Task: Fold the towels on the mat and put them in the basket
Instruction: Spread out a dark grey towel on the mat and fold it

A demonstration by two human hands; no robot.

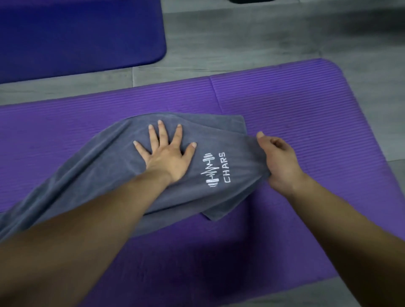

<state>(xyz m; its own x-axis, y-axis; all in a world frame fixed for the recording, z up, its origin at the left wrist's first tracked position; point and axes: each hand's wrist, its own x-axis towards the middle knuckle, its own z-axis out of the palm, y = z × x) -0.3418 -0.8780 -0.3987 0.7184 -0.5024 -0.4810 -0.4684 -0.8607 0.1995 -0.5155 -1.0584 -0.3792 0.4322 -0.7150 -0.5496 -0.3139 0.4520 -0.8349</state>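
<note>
A grey towel (pixel 105 157) with a white barbell logo and the word CHARS lies across the ribbed purple mat (pixel 295 105), its left end trailing off toward the lower left under my forearm. My left hand (pixel 166 151) presses flat on the towel's middle with fingers spread. At the towel's right edge my right hand (pixel 278 157) grips the cloth, fingers curled round it and the edge lifted a little off the mat. No basket is in view.
A second, darker blue mat (pixel 76 32) lies at the back left. Grey plank floor (pixel 252 37) runs between and around the mats. A dark object (pixel 252 1) shows at the top edge.
</note>
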